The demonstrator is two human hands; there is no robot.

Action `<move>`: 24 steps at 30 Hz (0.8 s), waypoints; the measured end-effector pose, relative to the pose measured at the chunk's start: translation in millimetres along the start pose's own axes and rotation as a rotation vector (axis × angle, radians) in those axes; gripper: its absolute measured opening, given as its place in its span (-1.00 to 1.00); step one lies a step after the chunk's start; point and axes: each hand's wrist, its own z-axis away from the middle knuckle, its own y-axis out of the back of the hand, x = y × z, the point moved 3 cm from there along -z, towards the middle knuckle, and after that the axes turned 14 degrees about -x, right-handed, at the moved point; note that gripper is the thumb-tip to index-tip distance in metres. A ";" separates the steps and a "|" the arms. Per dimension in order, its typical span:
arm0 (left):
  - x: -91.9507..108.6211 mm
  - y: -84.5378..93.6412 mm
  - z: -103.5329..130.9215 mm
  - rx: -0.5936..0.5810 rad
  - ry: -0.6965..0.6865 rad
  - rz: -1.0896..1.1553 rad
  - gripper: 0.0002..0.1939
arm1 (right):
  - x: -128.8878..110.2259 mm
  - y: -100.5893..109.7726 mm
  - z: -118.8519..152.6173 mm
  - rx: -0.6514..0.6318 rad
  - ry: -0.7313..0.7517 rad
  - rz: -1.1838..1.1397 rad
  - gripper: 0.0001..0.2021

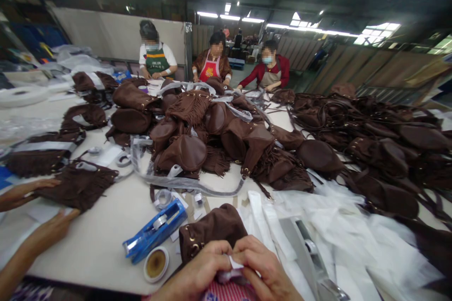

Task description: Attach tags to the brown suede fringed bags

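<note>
Close to my body at the bottom centre, my left hand (208,268) and my right hand (259,263) meet with fingers closed on a small piece of white paper (236,264). Just beyond them a brown bag (215,228) with gold rings lies on the white table (106,240). To its left sit a blue tape dispenser (155,230) and a round roll of tape (156,264). A grey metal tape dispenser (307,254) stands to the right of my right hand.
A heap of brown bags (190,150) fills the middle, with more bags (381,150) at right. White plastic sheets (339,216) lie at front right. Another person's hands (52,225) hold a fringed bag (83,183) at left. Three people stand across the table.
</note>
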 end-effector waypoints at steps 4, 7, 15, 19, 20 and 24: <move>-9.7 4.5 -4.5 -0.039 -0.071 0.095 -0.87 | -5.6 2.5 2.3 -0.048 0.004 -0.002 -0.81; -13.9 7.0 -7.1 -0.052 -0.107 0.144 -0.88 | -3.6 1.5 4.1 -0.019 0.021 -0.071 -0.83; -9.3 1.7 -3.4 -0.122 -0.087 0.164 -0.74 | 2.5 -5.9 1.8 0.185 -0.022 -0.052 -0.90; -12.3 10.8 -8.1 -0.108 -0.044 -0.029 -0.65 | -2.3 -8.3 0.6 0.252 -0.003 -0.030 -0.90; -12.8 14.1 -11.2 -0.105 -0.036 -0.085 -0.62 | 0.9 -7.6 4.1 0.273 -0.016 -0.041 -0.86; -15.0 26.1 -24.1 -0.024 -0.049 -0.123 -0.50 | 40.8 11.2 62.0 0.547 -0.369 -0.044 -0.75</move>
